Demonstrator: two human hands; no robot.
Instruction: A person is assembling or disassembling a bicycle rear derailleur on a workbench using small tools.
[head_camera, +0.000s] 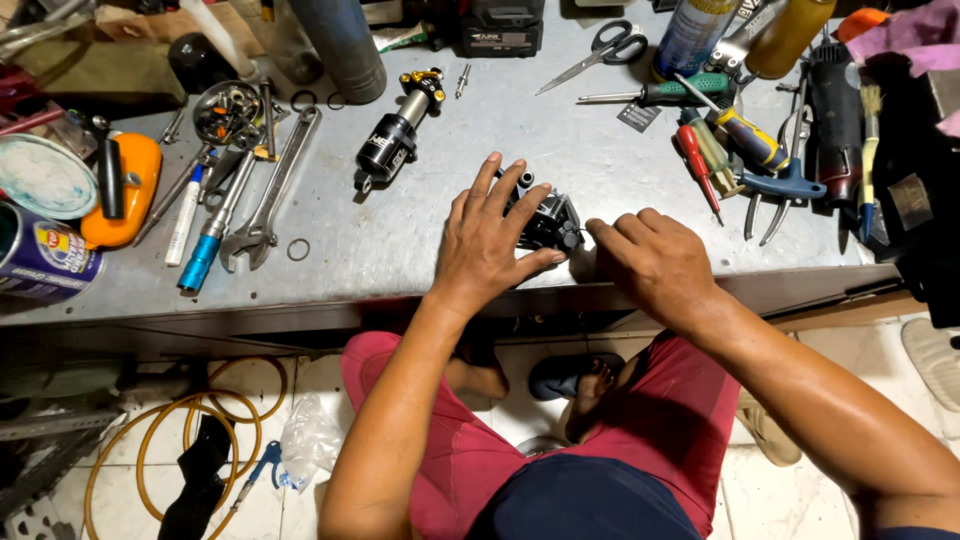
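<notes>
A small black mechanical part (548, 220) sat near the front edge of the grey workbench (400, 240). The left hand (487, 238) lay spread over it, fingers open; the right hand (648, 262) pinched its right side. A black shock absorber (395, 135) lay behind, toward the back edge.

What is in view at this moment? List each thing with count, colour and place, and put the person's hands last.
small metal part: 1, black and grey, bench front edge, under the hands
shock absorber: 1, black with gold end, bench centre
adjustable wrench: 1, silver, left of the shock absorber
scissors: 1, black handles, bench top centre
screwdrivers: several, red, green, yellow-blue, bench right
grease tin: 1, blue, far left
hose: 1, yellow, coiled on the floor
bench: 1, grey metal
left hand: spread over the part
right hand: fingertips at the part's right side
</notes>
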